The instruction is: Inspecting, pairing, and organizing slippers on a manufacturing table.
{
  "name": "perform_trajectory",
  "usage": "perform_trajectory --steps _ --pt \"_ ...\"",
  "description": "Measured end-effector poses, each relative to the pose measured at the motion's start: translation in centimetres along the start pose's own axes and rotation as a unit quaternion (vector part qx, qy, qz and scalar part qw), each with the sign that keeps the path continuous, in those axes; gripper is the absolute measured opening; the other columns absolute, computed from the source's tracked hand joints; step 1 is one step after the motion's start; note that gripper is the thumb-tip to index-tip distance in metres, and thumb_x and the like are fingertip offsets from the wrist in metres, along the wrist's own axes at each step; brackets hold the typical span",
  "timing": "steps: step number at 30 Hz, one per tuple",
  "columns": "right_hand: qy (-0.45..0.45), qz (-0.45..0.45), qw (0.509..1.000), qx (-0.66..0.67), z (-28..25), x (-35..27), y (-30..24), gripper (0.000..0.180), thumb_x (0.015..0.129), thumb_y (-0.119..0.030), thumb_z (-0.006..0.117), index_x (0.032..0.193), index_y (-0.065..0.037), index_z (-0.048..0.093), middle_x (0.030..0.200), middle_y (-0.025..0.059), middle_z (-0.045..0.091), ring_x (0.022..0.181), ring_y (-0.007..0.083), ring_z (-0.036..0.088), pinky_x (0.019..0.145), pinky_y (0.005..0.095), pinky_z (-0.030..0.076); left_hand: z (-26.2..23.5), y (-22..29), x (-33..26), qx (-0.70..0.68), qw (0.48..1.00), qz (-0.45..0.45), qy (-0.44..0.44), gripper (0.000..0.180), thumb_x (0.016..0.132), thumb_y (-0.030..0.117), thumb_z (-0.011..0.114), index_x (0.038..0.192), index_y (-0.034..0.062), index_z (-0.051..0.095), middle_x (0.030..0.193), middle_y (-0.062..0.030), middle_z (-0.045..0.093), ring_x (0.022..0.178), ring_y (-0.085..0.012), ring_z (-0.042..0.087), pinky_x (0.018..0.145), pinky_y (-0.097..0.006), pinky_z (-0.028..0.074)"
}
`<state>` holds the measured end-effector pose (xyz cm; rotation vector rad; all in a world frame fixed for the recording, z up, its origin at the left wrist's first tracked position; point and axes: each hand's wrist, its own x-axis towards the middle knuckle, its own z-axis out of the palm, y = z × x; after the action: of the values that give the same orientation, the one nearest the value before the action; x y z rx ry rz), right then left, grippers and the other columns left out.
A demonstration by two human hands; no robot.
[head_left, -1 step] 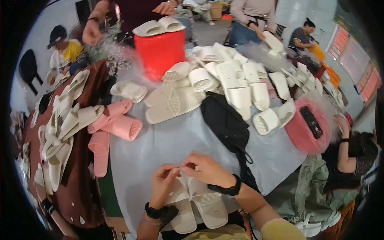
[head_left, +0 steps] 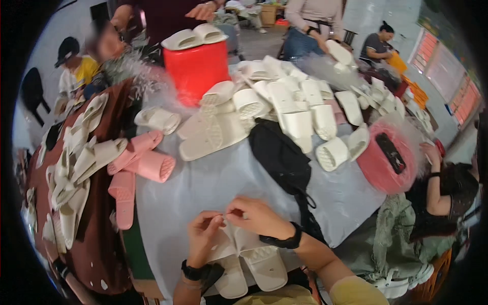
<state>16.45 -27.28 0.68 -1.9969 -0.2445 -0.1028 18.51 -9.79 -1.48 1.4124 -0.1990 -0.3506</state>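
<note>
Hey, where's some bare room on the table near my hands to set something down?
There's bare grey cloth between the pink slippers, black bag and your left hand. A smaller patch lies right of the bag, below the pink bundle. White slippers crowd the far side.

We see pale blue-grey walls (head_left: 378, 12). Right wall carries reddish and whitish panels (head_left: 426, 52); can't tell if windows. Grey floor (head_left: 255, 43) at back, wooden desk (head_left: 269, 16) beyond it. Black chair (head_left: 33, 90) by left wall. Our surface (head_left: 175, 213) has a grey-blue sheet; brown-covered table (head_left: 104, 239) sits just left. Light looks soft, no hard shadows.
</note>
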Motion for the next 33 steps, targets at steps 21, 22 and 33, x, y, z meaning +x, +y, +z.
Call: perform_trajectory --steps 21,22,33 --pt "0.028 -0.101 0.994 -0.021 1.0 0.0 1.9 0.013 0.073 -0.014 0.053 0.073 -0.003 0.048 0.075 0.0099 0.050 0.068 0.0291 0.051 0.059 0.0379 0.039 1.4 1.0 -0.9 0.067 0.996 -0.043 0.031 0.025 0.089 0.024 0.054 0.079 0.0015 0.054 0.067 -0.0014 0.051 0.059 -0.0087 0.045 0.055 -0.023 0.041" --pt "0.018 -0.098 0.994 -0.043 0.9 0.0 1.9 0.013 0.076 -0.015 0.052 0.073 -0.003 0.047 0.077 0.0089 0.051 0.069 0.0276 0.051 0.060 0.0372 0.038 1.4 0.8 -0.9 0.123 0.992 0.011 0.016 0.025 0.089 0.024 0.054 0.078 0.0013 0.054 0.066 -0.0009 0.051 0.058 -0.0082 0.044 0.054 -0.023 0.040" --pt "-0.024 -0.063 0.996 0.059 0.5 0.3 2.2 0.016 0.076 -0.017 0.055 0.076 -0.002 0.051 0.076 0.0102 0.052 0.068 0.0256 0.052 0.060 0.0353 0.040 1.5 1.2 -0.9 0.177 0.983 0.043 0.015 0.027 0.089 0.026 0.052 0.081 0.0007 0.053 0.068 -0.0035 0.051 0.062 -0.0128 0.046 0.057 -0.026 0.041"
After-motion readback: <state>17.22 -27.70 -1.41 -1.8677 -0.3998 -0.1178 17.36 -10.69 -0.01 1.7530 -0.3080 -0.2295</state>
